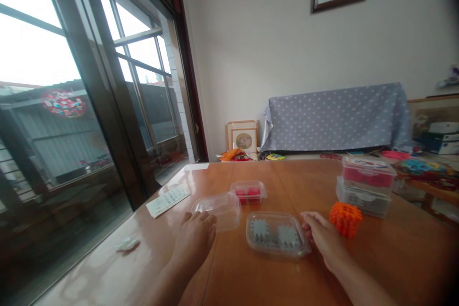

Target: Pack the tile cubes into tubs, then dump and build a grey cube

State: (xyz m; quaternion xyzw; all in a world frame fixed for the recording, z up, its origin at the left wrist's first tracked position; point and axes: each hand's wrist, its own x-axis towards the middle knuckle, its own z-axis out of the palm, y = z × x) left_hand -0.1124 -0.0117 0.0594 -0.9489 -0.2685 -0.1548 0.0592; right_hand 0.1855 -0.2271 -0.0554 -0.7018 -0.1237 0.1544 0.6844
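My left hand (195,236) rests flat on the wooden table (258,277), its fingers stretched out and touching the near side of an empty clear plastic box (218,208). My right hand (321,239) lies on the table with its fingers curled against the right edge of a clear lidded box (276,234) that holds grey puzzle pieces. An orange cube made of interlocked pieces (346,219) stands just right of my right hand, apart from it. Behind the two boxes sits a small clear box with red pieces (248,191).
Two stacked clear boxes (366,184) stand at the far right. A paper slip (168,201) and a small crumpled white scrap (126,245) lie near the table's left edge by the window. A cloth-covered piece of furniture (335,117) stands against the far wall.
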